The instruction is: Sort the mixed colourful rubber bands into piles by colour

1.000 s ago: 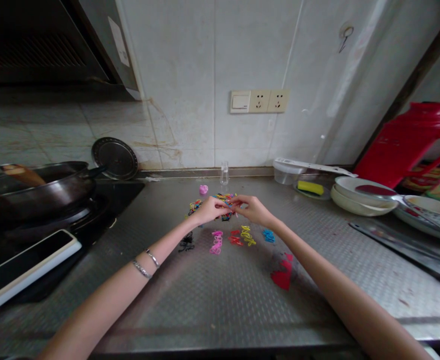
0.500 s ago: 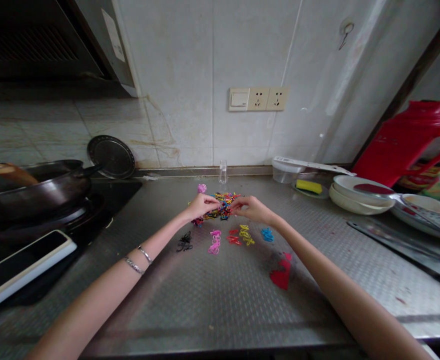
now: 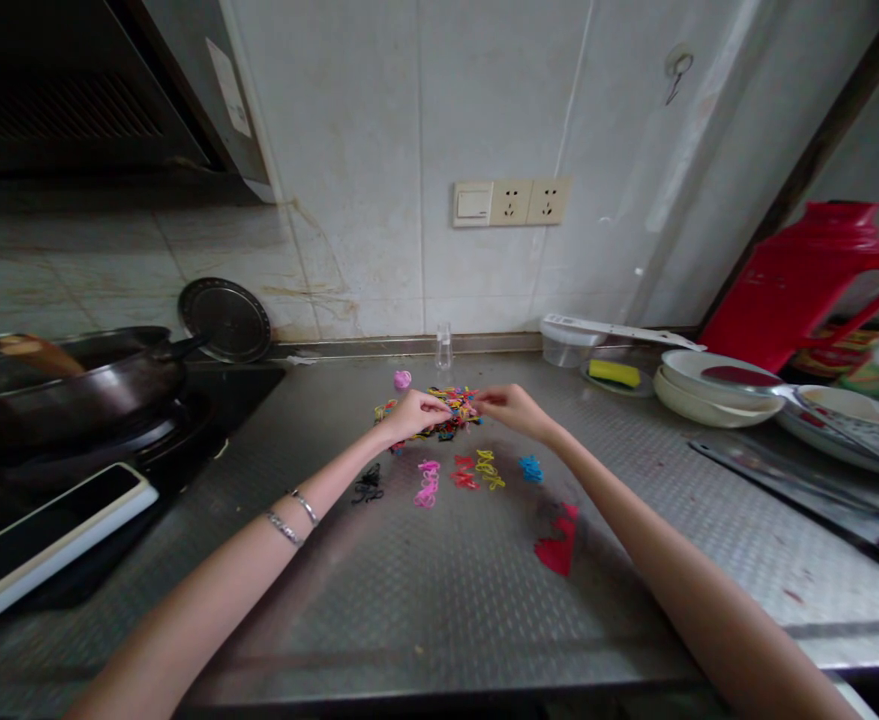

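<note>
A mixed heap of small coloured rubber bands (image 3: pixel 448 412) lies on the steel counter (image 3: pixel 424 580). My left hand (image 3: pixel 413 414) and my right hand (image 3: pixel 509 407) both pinch into this heap from either side, fingers closed on bands. Nearer me lie sorted little piles: black (image 3: pixel 368 484), pink (image 3: pixel 428 482), red (image 3: pixel 464 474), yellow (image 3: pixel 489 468) and blue (image 3: pixel 531 468). A single pink band (image 3: pixel 402 379) sits behind the heap. Two bracelets circle my left wrist.
A dark wok (image 3: pixel 71 380) with a wooden spatula stands on the stove at left, a phone (image 3: pixel 41 540) in front of it. Stacked bowls (image 3: pixel 716 385), a yellow sponge (image 3: pixel 615 372) and a red thermos (image 3: pixel 806 285) are at right. A small glass (image 3: pixel 444 347) stands by the wall.
Both hands have stayed at the mixed heap, shifting only slightly and lowering into it. The sorted piles look unchanged.
</note>
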Motion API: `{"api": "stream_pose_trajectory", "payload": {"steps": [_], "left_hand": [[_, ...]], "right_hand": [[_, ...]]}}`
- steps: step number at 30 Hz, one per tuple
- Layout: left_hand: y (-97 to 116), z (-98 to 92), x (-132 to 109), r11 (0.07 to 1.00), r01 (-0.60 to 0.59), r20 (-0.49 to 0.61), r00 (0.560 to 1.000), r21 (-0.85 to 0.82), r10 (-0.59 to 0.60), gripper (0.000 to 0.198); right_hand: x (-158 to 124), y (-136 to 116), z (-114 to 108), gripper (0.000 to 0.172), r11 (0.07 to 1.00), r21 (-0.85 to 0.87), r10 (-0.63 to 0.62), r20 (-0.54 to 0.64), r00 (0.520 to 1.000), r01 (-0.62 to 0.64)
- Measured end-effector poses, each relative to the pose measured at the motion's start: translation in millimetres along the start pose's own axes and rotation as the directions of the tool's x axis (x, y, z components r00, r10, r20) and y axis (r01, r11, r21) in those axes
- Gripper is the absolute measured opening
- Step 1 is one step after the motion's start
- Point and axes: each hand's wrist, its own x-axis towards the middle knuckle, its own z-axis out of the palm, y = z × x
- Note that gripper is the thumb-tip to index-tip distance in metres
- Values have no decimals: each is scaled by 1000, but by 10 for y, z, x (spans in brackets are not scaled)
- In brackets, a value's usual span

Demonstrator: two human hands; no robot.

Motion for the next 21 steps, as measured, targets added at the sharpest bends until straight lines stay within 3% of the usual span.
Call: {"api": "stream_pose_trajectory", "payload": {"steps": [3,5,14,17,21], "left_hand": [[98,167,61,997,-70,73,995,28,68,26],[197,312,102,988,-125,122,986,93,113,25],[536,946,191,884,-326,272,932,335,241,24],[578,1012,155,866,-336,293,927,369,235,27],[592,939,110,888,-299,290,936,350,201,30]], "right_hand": [[26,205,-131,31,998,6,56,-251,966,-56],[19,304,-189,31,997,-9,65,-312,948,-71],[-42,310,-202,27,992,-85,59,-300,952,-89],[-46,299,-219,27,991,-95,56,-302,952,-89],[-46,318,-229,26,987,-133,47,-307,951,-92]]}}
